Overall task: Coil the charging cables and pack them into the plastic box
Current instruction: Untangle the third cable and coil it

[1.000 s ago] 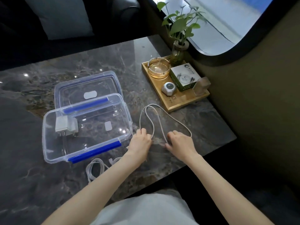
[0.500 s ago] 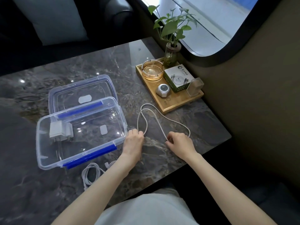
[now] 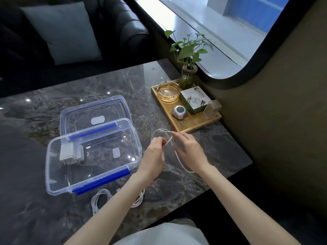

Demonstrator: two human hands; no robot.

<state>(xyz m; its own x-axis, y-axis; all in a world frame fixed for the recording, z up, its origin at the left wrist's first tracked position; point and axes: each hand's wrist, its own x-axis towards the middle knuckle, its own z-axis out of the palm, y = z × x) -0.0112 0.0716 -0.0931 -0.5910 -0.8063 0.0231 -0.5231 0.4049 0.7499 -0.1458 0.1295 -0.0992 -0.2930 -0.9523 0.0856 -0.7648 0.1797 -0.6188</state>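
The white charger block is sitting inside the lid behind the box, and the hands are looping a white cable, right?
Not quite. The head view shows the white charger block inside the plastic box itself, not in the lid behind it. The left hand and right hand are indeed looping the white cable.

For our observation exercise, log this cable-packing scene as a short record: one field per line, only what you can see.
Surface: dark marble table
Left hand: pinches the white cable
Right hand: fingers on the same cable, guiding a loop
Plastic box: open, beside the left hand
In box: white charger plug
Lid: lying behind the box
Second cable: loose on the table, in front of the box
Wooden tray: holds a glass ashtray
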